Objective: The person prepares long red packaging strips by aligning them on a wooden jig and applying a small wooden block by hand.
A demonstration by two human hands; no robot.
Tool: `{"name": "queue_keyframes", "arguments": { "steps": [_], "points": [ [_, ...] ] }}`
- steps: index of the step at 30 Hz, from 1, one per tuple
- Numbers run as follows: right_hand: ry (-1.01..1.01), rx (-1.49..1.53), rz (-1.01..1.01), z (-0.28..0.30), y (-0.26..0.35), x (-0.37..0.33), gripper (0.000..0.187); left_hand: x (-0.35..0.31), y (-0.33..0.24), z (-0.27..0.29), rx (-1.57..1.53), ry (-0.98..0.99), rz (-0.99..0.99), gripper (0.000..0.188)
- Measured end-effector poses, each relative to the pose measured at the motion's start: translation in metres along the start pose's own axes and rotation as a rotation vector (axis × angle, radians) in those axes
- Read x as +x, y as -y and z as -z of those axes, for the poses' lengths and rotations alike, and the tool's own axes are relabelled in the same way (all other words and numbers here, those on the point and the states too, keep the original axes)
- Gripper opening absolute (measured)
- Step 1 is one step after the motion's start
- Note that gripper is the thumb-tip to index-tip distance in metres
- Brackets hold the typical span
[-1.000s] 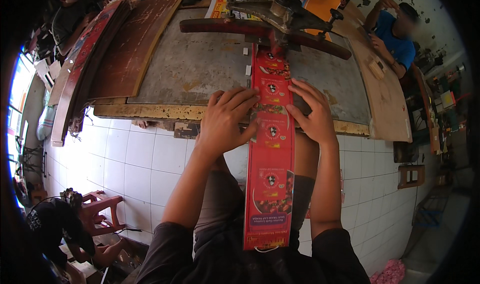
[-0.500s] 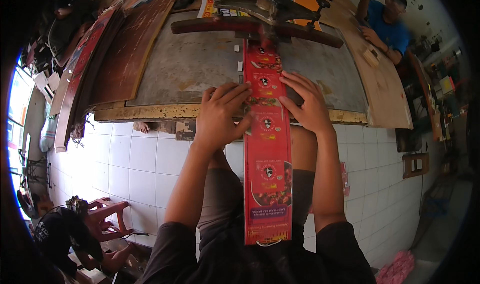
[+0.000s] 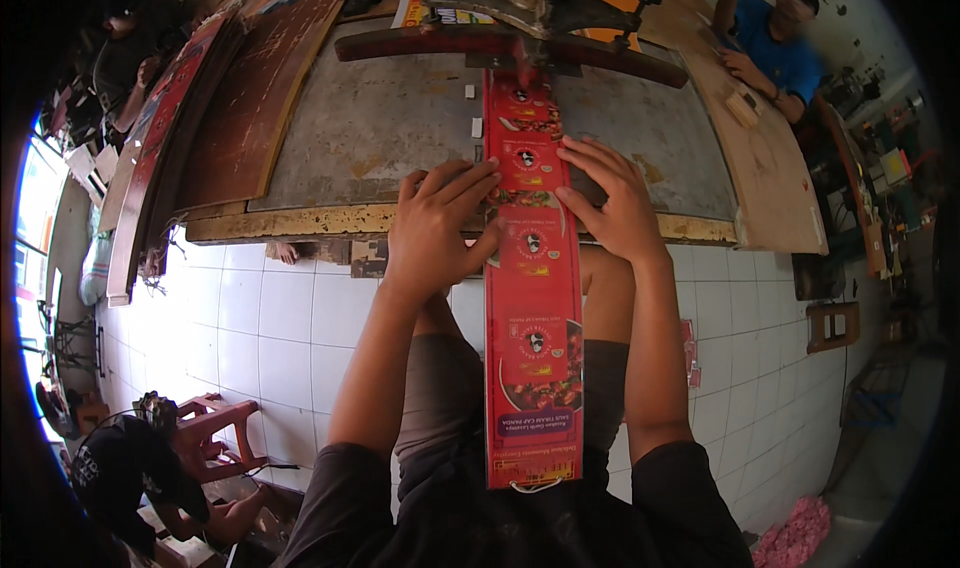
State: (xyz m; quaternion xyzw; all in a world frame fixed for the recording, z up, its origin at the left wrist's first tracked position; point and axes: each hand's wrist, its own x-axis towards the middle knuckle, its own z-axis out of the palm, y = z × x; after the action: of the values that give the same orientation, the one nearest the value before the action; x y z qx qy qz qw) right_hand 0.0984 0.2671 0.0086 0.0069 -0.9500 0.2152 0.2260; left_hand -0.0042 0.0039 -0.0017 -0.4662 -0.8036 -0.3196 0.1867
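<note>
A long red printed strip (image 3: 530,298) with food pictures runs from under a metal press (image 3: 525,18) on the table, past the table's front edge, to my lap. A pale string loop (image 3: 538,486) hangs at its near end. My left hand (image 3: 440,228) rests against the strip's left edge, fingers stretched forward and thumb apart. Along the right edge lies my right hand (image 3: 612,203), its fingers spread and their tips touching the strip. Both hands are open, near the table's front edge. The strip's far end is hidden beneath the press's blurred red middle part.
A dark red crossbar (image 3: 430,50) spans the grey metal tabletop (image 3: 340,138). Brown boards (image 3: 235,98) lie at the left, and a wooden block (image 3: 743,108) at the right. A person in blue (image 3: 775,53) sits far right. Below left are another person (image 3: 140,478) and a red stool (image 3: 215,433).
My hands and the strip have barely moved. The press's crossbar sits slightly differently, a little farther up in view. The person at the far left has shifted, with a hand now raised.
</note>
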Motion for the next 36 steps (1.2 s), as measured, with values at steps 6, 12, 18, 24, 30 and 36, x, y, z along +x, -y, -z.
{"name": "queue_keyframes", "arguments": {
  "steps": [6, 12, 18, 24, 30, 36],
  "points": [
    [-0.007, 0.003, 0.006, 0.001, 0.0007, 0.0009, 0.048, 0.0009, -0.0001, 0.0002, 0.001, -0.009, -0.007, 0.048],
    [-0.007, 0.0, -0.003, -0.0002, -0.0004, 0.0012, 0.049, 0.0009, 0.0001, 0.0024, -0.01, 0.001, -0.003, 0.046],
    [-0.005, 0.012, -0.002, 0.0012, 0.0018, 0.002, 0.048, -0.0003, 0.0016, 0.0004, -0.015, -0.014, -0.002, 0.047],
    [0.004, -0.001, 0.008, 0.0012, 0.0007, 0.0028, 0.048, -0.0022, 0.0036, -0.0025, -0.011, -0.03, -0.011, 0.05],
    [0.019, -0.001, -0.006, 0.0025, 0.0029, 0.0035, 0.048, -0.0028, 0.0034, -0.0022, 0.0, -0.037, -0.017, 0.052],
    [0.026, -0.004, 0.0, 0.0011, 0.0002, 0.0029, 0.049, -0.0031, 0.0036, -0.0021, 0.006, -0.031, -0.018, 0.052]
  ]
}}
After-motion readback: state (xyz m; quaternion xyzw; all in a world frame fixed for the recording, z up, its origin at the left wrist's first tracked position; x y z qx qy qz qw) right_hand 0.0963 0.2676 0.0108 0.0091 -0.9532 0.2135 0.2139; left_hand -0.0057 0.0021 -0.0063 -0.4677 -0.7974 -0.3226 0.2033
